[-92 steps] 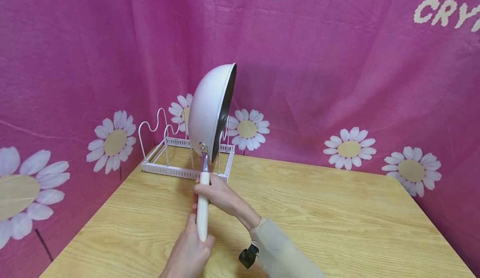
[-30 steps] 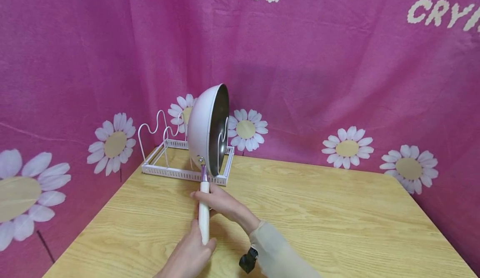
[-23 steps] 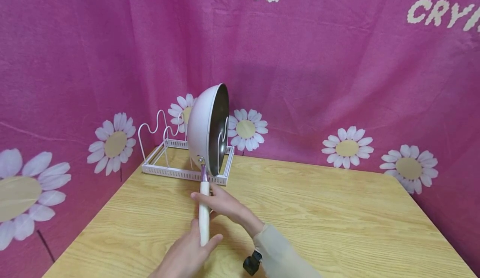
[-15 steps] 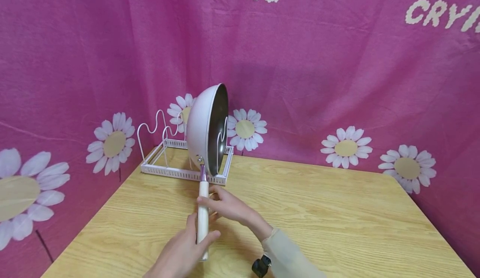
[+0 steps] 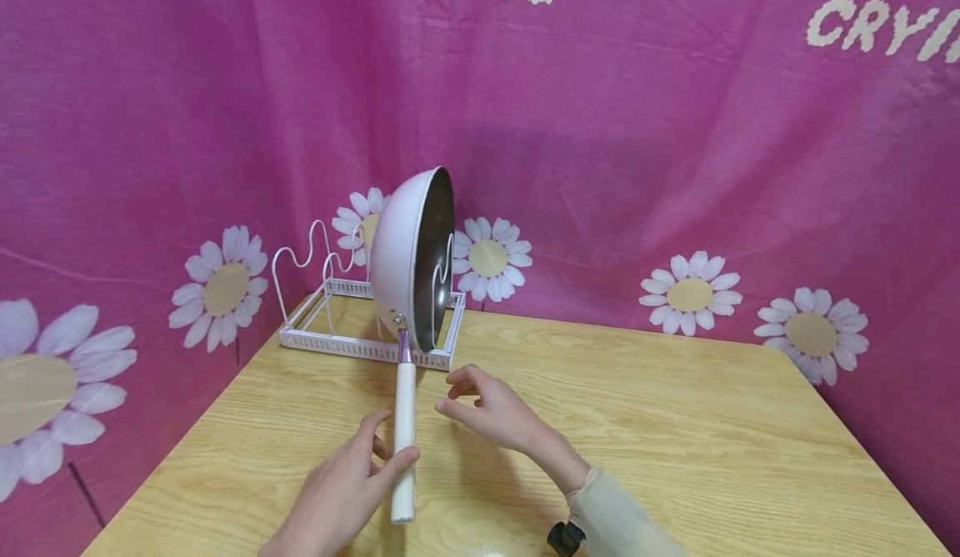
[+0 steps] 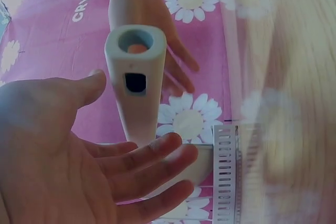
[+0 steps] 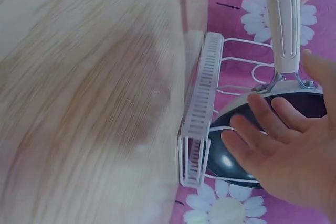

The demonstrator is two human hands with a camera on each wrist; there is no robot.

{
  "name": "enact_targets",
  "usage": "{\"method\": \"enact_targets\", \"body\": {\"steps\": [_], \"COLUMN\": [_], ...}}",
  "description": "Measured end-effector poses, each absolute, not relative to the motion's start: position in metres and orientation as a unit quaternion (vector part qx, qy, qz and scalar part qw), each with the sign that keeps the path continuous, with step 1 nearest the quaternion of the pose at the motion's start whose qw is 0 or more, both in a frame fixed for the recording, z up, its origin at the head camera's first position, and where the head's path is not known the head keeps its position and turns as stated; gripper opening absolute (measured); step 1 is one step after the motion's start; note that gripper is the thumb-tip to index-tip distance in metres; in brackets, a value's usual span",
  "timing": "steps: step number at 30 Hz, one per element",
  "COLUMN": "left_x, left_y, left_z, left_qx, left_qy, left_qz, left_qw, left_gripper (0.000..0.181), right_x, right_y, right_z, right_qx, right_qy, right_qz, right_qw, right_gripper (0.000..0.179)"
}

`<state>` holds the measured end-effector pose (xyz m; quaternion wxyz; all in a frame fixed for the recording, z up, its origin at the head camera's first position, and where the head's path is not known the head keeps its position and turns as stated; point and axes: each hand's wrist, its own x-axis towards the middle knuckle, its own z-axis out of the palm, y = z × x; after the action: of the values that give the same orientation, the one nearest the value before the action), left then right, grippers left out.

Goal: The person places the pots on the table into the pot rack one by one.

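A white frying pan (image 5: 397, 248) with a dark inside stands on edge in the white wire rack (image 5: 337, 343), its open side facing right. Its pale handle (image 5: 404, 449) juts out toward me over the table. Left of the handle is my left hand (image 5: 341, 486), fingers loosely spread and the thumb overlapping the handle in the head view. In the left wrist view the fingers (image 6: 152, 169) are relaxed and grip nothing. My right hand (image 5: 498, 411) is off to the right of the handle, fingers lightly bent and holding nothing; in the right wrist view its palm faces the pan.
The rack's wire dividers (image 5: 296, 258) rise to the left of the pan. The wooden table (image 5: 637, 424) reaches far to the right. A pink cloth (image 5: 600, 165) with daisies hangs behind and at both sides. A black wrist camera (image 5: 566, 538) sits on my right wrist.
The pan was lowered into the rack and has stayed there. Both hands then let go of the handle: the left drew back to the left, the right moved away to the right.
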<state>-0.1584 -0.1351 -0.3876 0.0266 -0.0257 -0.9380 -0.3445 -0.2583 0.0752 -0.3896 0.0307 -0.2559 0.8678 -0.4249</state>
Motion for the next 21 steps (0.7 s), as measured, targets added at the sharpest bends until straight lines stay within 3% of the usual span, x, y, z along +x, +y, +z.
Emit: {"method": "enact_targets", "body": {"steps": [21], "left_x": [-0.168], "left_y": [-0.157], "left_z": [-0.388], "left_qx": [-0.144], "left_qy": [-0.952], "left_qz": [-0.246], "left_qw": [0.113], "left_gripper": [0.070], "right_x": [-0.242], "right_y": [0.147], "right_z": [-0.383], "right_qx": [-0.241], "right_qy": [0.940], "right_qz": [-0.205], "right_qw": [-0.127], "right_gripper": [0.069]}}
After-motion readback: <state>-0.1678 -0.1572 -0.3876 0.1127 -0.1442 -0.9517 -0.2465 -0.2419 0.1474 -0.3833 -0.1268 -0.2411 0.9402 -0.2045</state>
